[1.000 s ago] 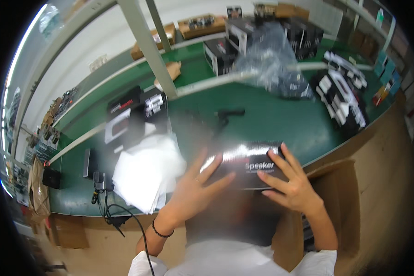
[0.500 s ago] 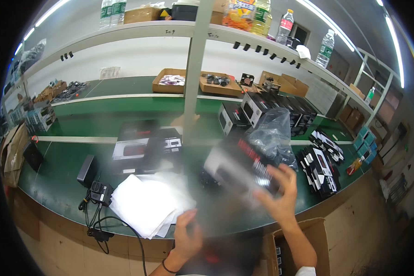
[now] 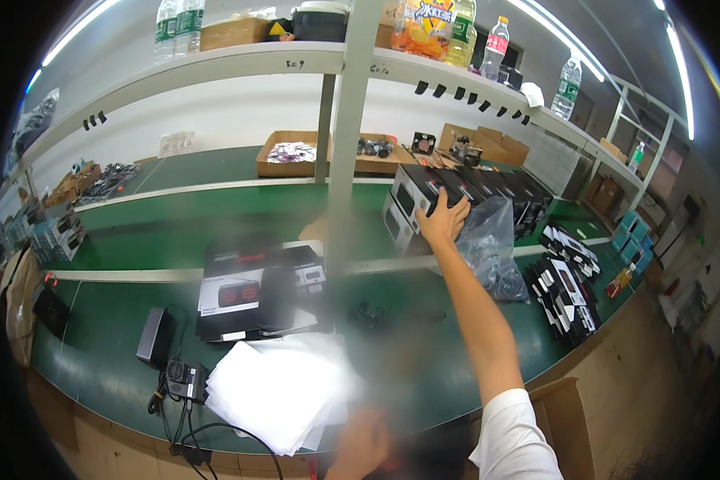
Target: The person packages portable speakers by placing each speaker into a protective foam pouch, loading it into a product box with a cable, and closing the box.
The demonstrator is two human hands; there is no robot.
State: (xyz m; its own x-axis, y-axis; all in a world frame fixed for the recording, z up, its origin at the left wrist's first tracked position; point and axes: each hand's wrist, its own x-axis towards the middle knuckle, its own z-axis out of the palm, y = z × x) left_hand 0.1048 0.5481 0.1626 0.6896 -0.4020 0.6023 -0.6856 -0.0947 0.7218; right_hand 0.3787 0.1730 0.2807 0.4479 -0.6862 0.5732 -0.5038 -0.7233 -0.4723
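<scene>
My right hand (image 3: 444, 216) reaches to the back right of the bench. It grips a black-and-white box (image 3: 406, 190), its fingers over the top and the thumb against the side. That box sits on another box (image 3: 397, 226) at the left end of a row of similar black boxes (image 3: 496, 186). A clear plastic bag (image 3: 492, 252) lies just right of my forearm. At the lower edge my left hand (image 3: 364, 442) is smeared by motion, close to a stack of white sheets (image 3: 276, 392). Whether it holds anything cannot be made out.
Flat black printed cartons (image 3: 240, 296) lie behind the sheets. A black speaker (image 3: 157, 334) and a cabled device (image 3: 186, 380) stand at left. More flattened cartons (image 3: 564, 296) are piled at right. A shelf post (image 3: 352, 128) rises mid-bench; an open cardboard box (image 3: 564, 416) stands below the bench's front edge.
My right hand has carried the box from the bench's front to the back and onto the lower box. My left hand has dropped toward the lower edge. The view has shifted slightly.
</scene>
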